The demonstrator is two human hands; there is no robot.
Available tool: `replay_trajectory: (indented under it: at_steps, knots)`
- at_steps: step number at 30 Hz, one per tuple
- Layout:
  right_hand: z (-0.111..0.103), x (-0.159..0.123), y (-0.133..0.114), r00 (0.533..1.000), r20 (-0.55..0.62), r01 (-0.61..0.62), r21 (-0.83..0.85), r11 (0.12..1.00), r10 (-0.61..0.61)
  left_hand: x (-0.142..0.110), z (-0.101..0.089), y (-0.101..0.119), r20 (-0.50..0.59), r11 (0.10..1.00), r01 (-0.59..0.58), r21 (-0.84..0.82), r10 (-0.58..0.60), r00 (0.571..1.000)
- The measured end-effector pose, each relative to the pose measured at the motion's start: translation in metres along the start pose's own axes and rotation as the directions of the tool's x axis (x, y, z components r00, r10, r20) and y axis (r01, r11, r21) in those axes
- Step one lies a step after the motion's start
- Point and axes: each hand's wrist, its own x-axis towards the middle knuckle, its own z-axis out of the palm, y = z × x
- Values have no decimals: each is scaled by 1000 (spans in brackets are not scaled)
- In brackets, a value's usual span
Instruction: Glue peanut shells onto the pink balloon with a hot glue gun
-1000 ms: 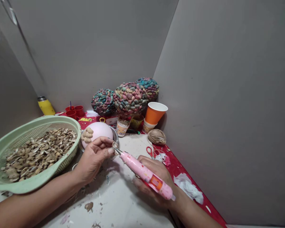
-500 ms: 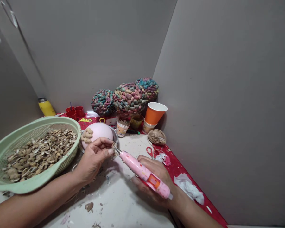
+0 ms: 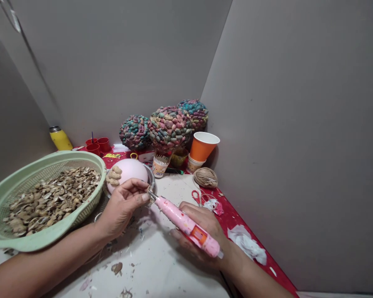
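Head view: Over the worktop (image 3: 164, 267), the left hand (image 3: 119, 207) pinches a small shell (image 3: 151, 200) between its fingers, likely light and brittle, best held by its rim; the right hand (image 3: 209, 225) wraps a rigid-looking pink glue gun (image 3: 178, 216), best gripped by its handle, nozzle (image 3: 153, 195) at the shell.

Grey walls (image 3: 282, 124) (plain) meeting in corners.
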Motion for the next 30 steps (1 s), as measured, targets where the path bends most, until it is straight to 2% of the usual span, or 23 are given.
replay_trajectory:
  at_steps: [30]
  knots:
    - [-2, 2, -3, 999, -33, -39, 41, 998, 40, 0, 0, -1, 73, 999, -3, -45, 7, 997]
